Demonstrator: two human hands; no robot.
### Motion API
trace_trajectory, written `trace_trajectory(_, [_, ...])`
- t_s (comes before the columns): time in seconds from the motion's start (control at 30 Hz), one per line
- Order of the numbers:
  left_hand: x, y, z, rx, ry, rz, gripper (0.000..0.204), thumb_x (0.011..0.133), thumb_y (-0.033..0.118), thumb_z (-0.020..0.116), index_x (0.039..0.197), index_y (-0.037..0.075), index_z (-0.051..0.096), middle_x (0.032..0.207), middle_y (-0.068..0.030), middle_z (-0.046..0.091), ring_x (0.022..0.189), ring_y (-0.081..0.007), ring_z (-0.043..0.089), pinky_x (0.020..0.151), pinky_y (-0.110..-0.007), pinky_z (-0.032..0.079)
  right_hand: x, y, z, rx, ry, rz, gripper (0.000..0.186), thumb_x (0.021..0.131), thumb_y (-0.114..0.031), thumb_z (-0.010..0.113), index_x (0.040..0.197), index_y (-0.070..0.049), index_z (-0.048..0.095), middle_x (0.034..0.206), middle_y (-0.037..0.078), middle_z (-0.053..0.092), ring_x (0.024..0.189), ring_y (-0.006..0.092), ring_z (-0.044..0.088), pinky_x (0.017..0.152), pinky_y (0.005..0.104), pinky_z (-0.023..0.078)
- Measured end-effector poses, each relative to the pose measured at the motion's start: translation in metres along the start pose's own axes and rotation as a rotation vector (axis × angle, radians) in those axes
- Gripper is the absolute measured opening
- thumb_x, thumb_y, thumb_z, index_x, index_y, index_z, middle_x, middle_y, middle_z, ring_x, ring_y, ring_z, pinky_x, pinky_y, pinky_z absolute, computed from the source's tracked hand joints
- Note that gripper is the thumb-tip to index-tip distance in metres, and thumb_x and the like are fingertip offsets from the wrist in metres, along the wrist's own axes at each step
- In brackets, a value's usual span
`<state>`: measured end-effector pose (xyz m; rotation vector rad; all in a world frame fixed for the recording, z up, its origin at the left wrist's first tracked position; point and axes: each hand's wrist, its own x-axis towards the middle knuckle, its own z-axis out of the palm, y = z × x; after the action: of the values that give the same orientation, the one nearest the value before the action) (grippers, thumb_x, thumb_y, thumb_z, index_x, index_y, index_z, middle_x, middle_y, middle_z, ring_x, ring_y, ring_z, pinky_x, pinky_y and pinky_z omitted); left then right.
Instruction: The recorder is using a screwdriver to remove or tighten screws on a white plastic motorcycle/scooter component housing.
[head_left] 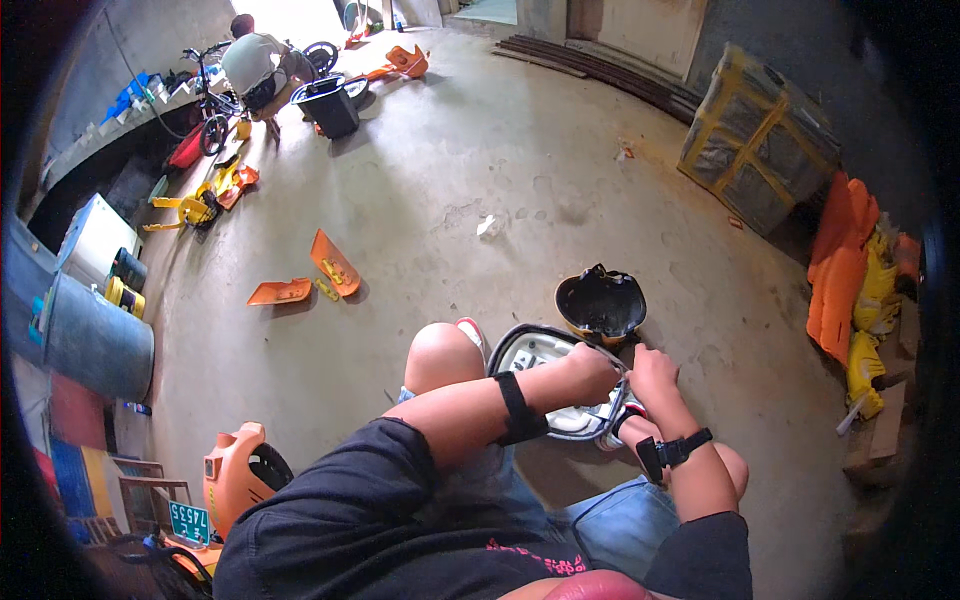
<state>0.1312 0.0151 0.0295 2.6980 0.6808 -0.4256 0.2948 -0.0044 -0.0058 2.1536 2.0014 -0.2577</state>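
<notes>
Work at the rim: the left hand (pixel 592 374) and right hand (pixel 656 372) meet at the far-right edge of a dark-rimmed, white-lined oval case half (pixel 535 347), where the step appears to be loosening or fitting something, the next move probably calling for one hand to steady while the other works. The case half lies partly beneath the left fingers and just left of the right ones; both sets are curled, their grip untellable. Just beyond, a black-lined open shell (pixel 600 303) rests on the floor (pixel 430 240).
</notes>
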Motion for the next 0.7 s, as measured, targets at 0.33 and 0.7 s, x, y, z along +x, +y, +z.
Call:
trace_trajectory(0.33, [-0.006, 0.001, -0.004, -0.041, -0.02, -0.02, 0.034, 0.08, 0.037, 0.064, 0.097, 0.008, 0.064, 0.084, -0.0103, 0.068, 0.079, -0.0294, 0.068, 0.063, -0.043, 0.052, 0.004, -0.003, -0.003, 0.151, -0.107, 0.058, 0.041, 0.079, -0.021, 0.066, 0.111, -0.002, 0.048, 0.095, 0.023, 0.065, 0.092, 0.0379, 0.063, 0.08, 0.047, 0.051])
trace_trajectory(0.7, [-0.006, 0.002, -0.001, -0.031, 0.026, -0.036, 0.026, 0.078, 0.029, 0.062, 0.091, 0.008, 0.068, 0.084, -0.01, 0.069, 0.08, -0.0269, 0.068, 0.065, -0.042, 0.052, 0.005, -0.006, 0.002, 0.406, 0.012, 0.078, 0.05, 0.081, -0.008, 0.056, 0.13, -0.01, 0.046, 0.1, 0.024, 0.063, 0.091, 0.0418, 0.061, 0.08, 0.0483, 0.048])
